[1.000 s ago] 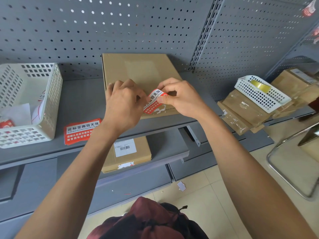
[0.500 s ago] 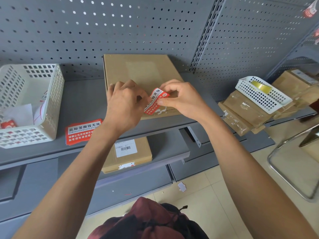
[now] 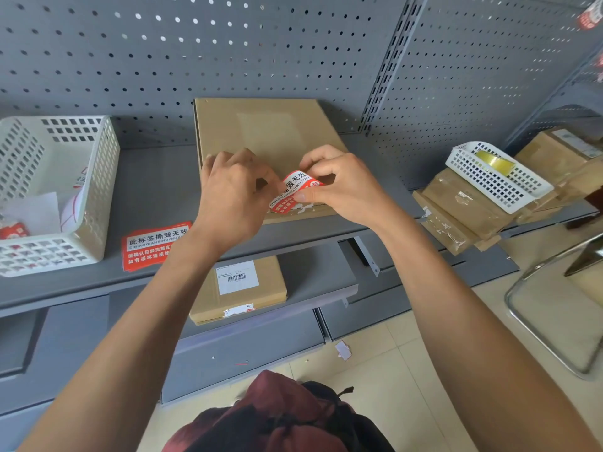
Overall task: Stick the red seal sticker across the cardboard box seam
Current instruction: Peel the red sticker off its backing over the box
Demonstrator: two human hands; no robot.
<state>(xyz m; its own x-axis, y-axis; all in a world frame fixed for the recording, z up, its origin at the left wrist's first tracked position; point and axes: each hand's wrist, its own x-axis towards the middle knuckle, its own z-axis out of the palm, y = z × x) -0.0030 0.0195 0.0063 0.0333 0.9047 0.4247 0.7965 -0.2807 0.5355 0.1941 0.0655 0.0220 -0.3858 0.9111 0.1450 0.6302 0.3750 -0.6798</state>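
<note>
Grey pegboard [image 3: 228, 44] backs a grey metal shelf [image 3: 153, 184] that crosses the middle of the frame; a white basket [image 3: 98, 190] stands at left, a stack of red stickers [image 3: 146, 246] lies left of centre on the shelf's near part, and a second basket [image 3: 496, 177] rests on wrapped parcels at right. A flat cardboard box [image 3: 270, 132] lies at centre, its near edge toward the viewer. Both hands meet over that near edge. The right hand [image 3: 346, 187] pinches the sticker [image 3: 293, 187] between thumb and forefinger at its right end; the left hand [image 3: 231, 197] closes on its left end, though the exact finger contact is hidden behind the knuckles. The sticker is held bowed, printed face up, its long axis running from lower left to upper right, tilted against the box edge. Whether the backing is wholly off cannot be told. White torn residue shows on the box directly beneath. The seam itself is masked by the hands; it presumably runs along the near edge, just below and in front of the sticker. The deciding relation: the sticker hangs just above the edge, and, judged from this, must come down straddling top face and front wall, the right hand being better placed to press first.
</note>
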